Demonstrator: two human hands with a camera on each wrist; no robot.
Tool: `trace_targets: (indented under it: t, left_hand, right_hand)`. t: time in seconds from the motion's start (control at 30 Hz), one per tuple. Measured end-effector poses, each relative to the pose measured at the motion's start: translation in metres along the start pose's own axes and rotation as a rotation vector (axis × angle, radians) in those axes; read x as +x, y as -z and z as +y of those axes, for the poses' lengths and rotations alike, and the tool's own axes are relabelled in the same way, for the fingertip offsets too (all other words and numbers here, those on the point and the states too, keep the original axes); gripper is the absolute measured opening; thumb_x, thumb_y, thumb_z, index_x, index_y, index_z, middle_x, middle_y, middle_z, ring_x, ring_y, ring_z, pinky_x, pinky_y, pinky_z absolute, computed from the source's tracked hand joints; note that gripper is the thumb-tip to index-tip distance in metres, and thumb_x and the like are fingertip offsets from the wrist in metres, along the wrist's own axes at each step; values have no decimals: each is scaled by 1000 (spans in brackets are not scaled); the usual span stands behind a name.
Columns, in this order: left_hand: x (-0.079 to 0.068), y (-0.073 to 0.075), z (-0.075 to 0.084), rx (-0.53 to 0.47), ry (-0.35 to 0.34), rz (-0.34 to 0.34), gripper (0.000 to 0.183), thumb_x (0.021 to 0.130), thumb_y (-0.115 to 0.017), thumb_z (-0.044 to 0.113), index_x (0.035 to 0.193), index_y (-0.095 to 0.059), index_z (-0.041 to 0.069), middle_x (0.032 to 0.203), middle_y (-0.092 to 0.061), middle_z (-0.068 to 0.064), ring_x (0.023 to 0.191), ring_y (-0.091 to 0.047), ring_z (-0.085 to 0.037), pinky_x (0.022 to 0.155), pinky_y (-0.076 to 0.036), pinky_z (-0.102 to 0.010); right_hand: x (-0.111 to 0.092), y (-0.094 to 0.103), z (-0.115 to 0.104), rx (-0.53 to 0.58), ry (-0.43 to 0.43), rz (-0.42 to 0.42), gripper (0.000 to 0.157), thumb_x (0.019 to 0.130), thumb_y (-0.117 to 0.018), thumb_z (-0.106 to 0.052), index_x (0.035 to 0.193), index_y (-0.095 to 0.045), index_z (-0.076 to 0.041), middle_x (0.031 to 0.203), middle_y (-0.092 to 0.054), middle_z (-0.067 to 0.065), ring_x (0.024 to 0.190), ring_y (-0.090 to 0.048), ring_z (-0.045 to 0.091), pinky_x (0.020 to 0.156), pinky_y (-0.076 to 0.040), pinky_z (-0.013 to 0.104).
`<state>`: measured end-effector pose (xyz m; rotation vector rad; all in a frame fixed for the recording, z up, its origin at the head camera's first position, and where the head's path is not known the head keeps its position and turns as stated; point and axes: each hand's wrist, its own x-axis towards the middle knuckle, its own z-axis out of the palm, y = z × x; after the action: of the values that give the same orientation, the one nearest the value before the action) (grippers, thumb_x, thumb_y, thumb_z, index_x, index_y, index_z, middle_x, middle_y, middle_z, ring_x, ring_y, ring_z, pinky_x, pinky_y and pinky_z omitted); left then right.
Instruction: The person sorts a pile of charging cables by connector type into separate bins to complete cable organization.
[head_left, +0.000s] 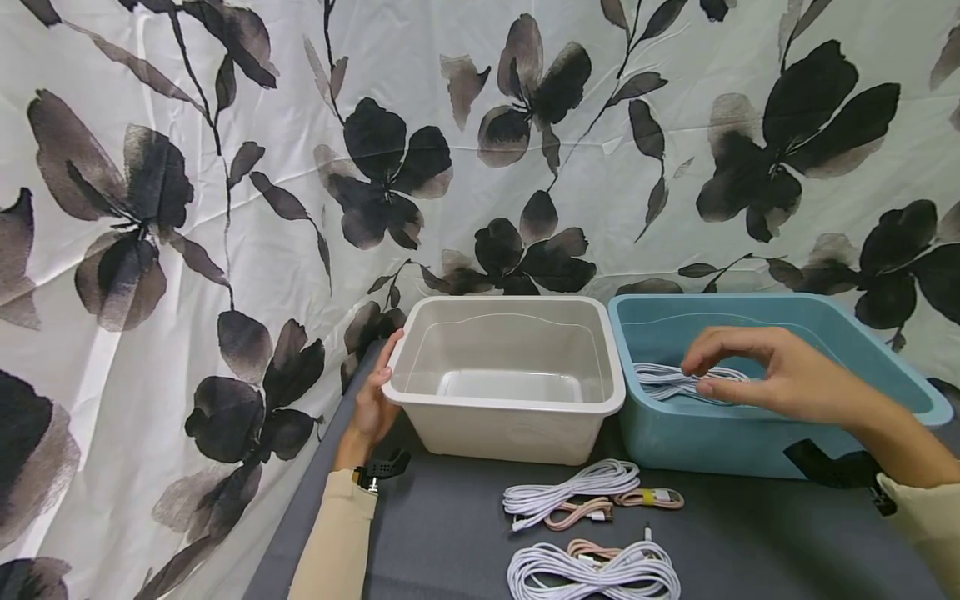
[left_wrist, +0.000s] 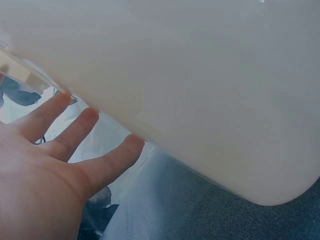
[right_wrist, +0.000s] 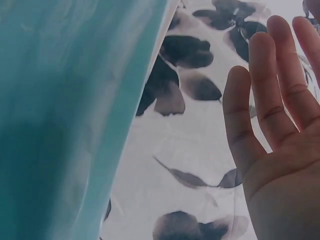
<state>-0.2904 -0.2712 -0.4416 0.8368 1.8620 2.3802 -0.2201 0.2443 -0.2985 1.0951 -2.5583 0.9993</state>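
A beige plastic bin (head_left: 502, 425) stands on the table, with nothing lying inside it. Against its left side rests my left hand (head_left: 372, 408); in the left wrist view extended fingers (left_wrist: 112, 162) touch the pale wall. To its right is a blue plastic bin (head_left: 705, 442) with a bundled white cable (head_left: 667, 381) in it. Over that bin hovers my right hand (head_left: 780, 375), fingers loosely bent, thumb apart from them and nothing between. The right wrist view shows the fingers (right_wrist: 265, 90) spread beside the blue wall (right_wrist: 55, 120).
In front of the bins, a coiled white cable (head_left: 573, 492) lies by short pinkish cables (head_left: 581, 512), one with a yellow band (head_left: 649, 497). Nearer is another white cable bundle (head_left: 592, 575). All lie on the grey tabletop (head_left: 442, 533). A floral curtain (head_left: 300, 250) hangs behind and at left.
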Motion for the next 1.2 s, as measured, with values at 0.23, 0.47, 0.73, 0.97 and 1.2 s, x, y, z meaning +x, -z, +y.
trace_targets:
  t: [0.23,0.47,0.73,0.97,1.2]
  left_hand:
    - [-2,0,-2,4,-8,6,67,93,-32,29,156,-10,22,162,-10,-6,140,-16,-40,107,-29,-47]
    - [-4,-2,-2,6,-16,7,68,94,-34,31,156,-9,21,162,-10,-8,141,-17,-39,105,-32,-43]
    - [-4,-1,-2,-1,-11,4,68,93,-32,29,156,-7,20,162,-9,-6,141,-11,-43,106,-30,-44]
    - [-4,-1,-1,10,-2,1,69,94,-35,33,156,-7,21,163,-7,-6,142,-8,-46,108,-26,-49]
    - [-4,-2,1,12,-1,-7,69,94,-34,34,156,-7,23,163,-7,-3,144,-4,-46,111,-18,-56]
  right_hand:
    - [-20,-24,-7,54,55,16,40,76,-75,2,108,-67,-20,104,-66,-8,92,-61,6,78,-47,17]
    - [-45,-49,-10,105,-24,-2,38,78,-74,0,111,-66,-18,105,-67,-8,92,-63,7,79,-50,21]
    - [-69,-83,6,231,-73,-59,33,85,-69,-4,115,-65,-19,107,-67,-2,93,-63,9,79,-51,24]
    - [-82,-114,30,245,-125,-62,31,85,-69,-9,114,-66,-21,107,-68,-4,94,-63,12,79,-51,26]
    - [-86,-134,42,117,-193,-23,26,82,-75,-21,107,-70,-23,105,-71,-6,94,-64,4,78,-50,23]
